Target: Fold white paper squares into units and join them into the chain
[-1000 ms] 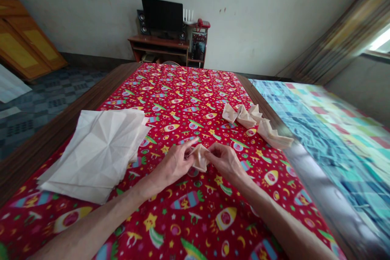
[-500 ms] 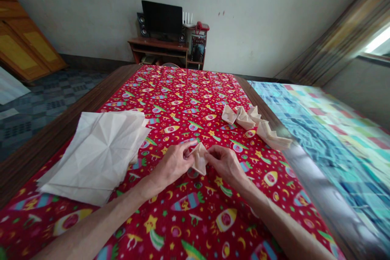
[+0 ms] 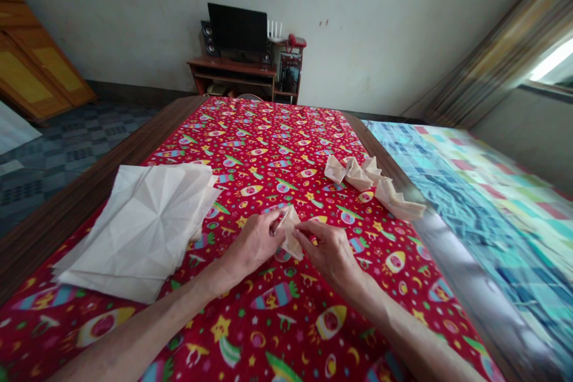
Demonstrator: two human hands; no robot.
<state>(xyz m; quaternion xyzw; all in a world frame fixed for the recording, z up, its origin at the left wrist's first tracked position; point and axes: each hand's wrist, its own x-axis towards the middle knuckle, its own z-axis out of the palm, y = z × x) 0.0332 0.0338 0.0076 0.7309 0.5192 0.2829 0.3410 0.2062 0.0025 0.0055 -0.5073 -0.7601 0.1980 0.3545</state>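
Between my two hands is a small piece of folded paper (image 3: 291, 237), cream-coloured and standing partly opened out. My left hand (image 3: 259, 241) pinches its left edge between thumb and fingers. On the other side, the thumb and forefinger of my right hand (image 3: 330, 249) are closed at its right part. A stack of creased paper sheets (image 3: 143, 221) lies to the left, its top sheet marked with star-like fold lines. Several folded paper shapes (image 3: 358, 173) stand in a row at the right, beyond my right hand.
A red patterned cloth (image 3: 250, 149) covers the dark wooden table (image 3: 134, 137). To the right is a bed with a checked sheet (image 3: 452, 185). Beyond the table's far end, a monitor (image 3: 237, 30) and a red telephone (image 3: 296, 42) stand on a desk (image 3: 233, 68).
My right hand has shifted slightly, its fingertips now farther onto the folded paper's face. My left hand keeps its pinch in nearly the same spot.
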